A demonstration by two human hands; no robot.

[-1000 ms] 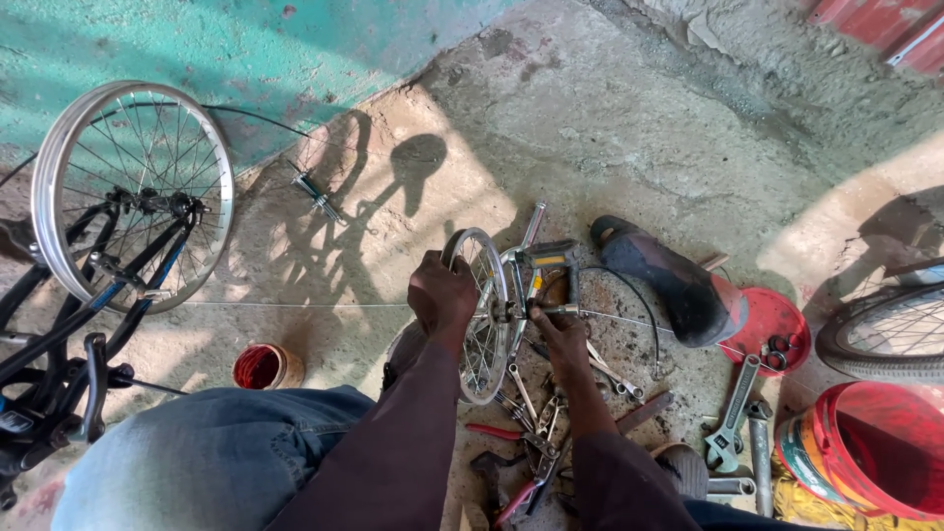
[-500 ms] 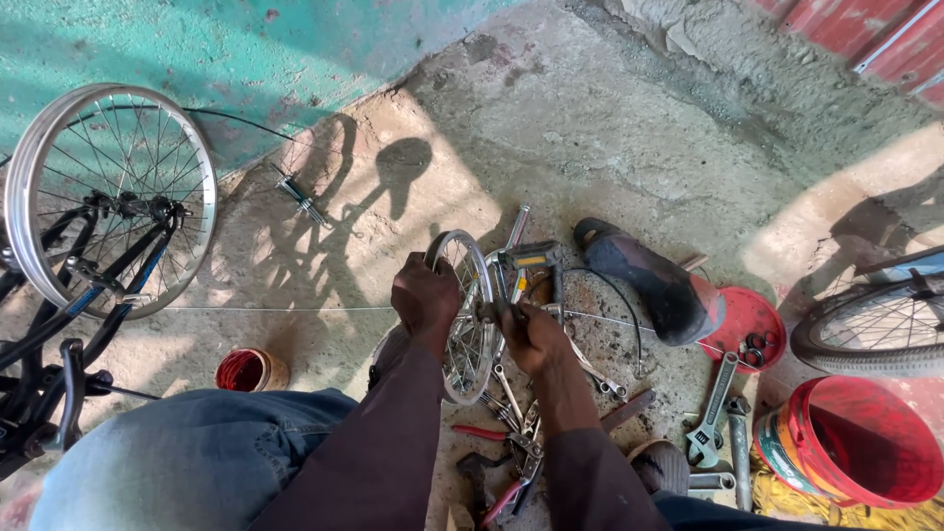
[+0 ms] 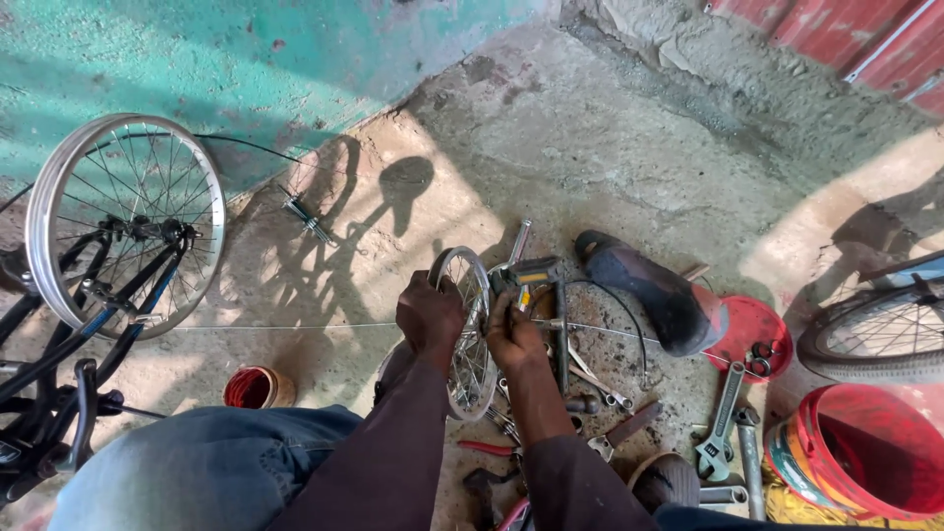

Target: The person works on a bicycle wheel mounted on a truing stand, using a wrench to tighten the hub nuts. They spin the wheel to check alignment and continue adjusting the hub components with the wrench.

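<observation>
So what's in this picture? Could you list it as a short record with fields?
Place: concrete floor by a teal wall
Left hand: grips the rim of a small spoked wheel
Right hand: on the wheel's other side, by a pedal
Near hands: wrenches, pliers
Left side: bicycle with bare rim, red cup
Right side: red bucket, red lid, tyre
</observation>
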